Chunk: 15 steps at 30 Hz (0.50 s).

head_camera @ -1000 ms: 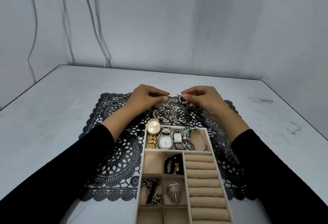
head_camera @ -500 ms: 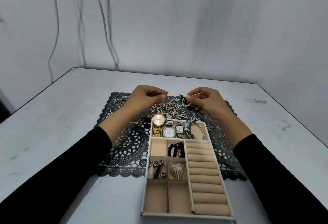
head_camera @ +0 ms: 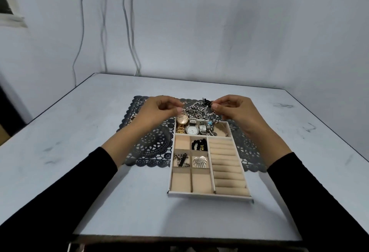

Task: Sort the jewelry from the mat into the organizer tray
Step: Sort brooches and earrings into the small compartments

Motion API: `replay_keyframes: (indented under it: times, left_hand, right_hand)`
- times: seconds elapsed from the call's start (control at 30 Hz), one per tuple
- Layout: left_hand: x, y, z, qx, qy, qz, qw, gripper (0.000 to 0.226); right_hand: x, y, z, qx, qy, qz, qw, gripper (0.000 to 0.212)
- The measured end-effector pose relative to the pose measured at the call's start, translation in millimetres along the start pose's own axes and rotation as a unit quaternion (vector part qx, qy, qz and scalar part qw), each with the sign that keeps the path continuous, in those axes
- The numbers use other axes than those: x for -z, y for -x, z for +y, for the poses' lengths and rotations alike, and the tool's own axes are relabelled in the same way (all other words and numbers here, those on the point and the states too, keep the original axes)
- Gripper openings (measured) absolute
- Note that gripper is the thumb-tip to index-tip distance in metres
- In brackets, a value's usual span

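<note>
a: how far along is the sorting?

b: partway, i'd judge. the organizer tray (head_camera: 209, 195) lies with its far half over the mat (head_camera: 151, 146) and its near end on the table (head_camera: 79, 132). the far compartment already holds a gold watch (head_camera: 182, 122), silver watches (head_camera: 192, 130) and what look like bracelets. of the small squares, one has a black bead bracelet (head_camera: 199, 145), one a dark chain (head_camera: 181, 160) and one a silver fan-shaped piece (head_camera: 200, 161).

a: and what's left?

b: a tangle of jewelry (head_camera: 197, 110) sits on the mat, just beyond the tray's far wall. three small squares and the ring rolls (head_camera: 225, 164) look bare.

a: the hands?

b: both are at the tangle with fingers curled. the left hand (head_camera: 159, 110) pinches at its left end, thumb against fingertip, and the right hand (head_camera: 233, 110) pinches at its right end by a dark bit. i can't tell which piece each one has.

a: how does the tangle look?

b: silvery links, beads and small charms knotted together. it probably needs teasing apart before anything comes free.
</note>
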<state>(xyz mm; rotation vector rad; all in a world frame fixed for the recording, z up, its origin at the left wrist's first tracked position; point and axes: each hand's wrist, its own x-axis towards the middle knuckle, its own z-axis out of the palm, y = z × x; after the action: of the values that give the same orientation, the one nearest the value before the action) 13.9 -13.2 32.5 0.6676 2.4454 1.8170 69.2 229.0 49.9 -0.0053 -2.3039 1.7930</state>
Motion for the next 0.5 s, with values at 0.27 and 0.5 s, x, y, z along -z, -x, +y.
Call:
replay_keyframes:
  times: [0.27,0.5]
  left_hand:
    - [-5,29,3,-0.016,0.015,-0.010,1.000,0.018]
    - [-7,36,5,-0.030,0.020,-0.001,0.999,0.016]
  right_hand:
    - [-8,31,-2,0.001,0.005,-0.078,0.997,0.020]
    - [-12,37,-4,-0.037,0.047,-0.154,0.986,0.017]
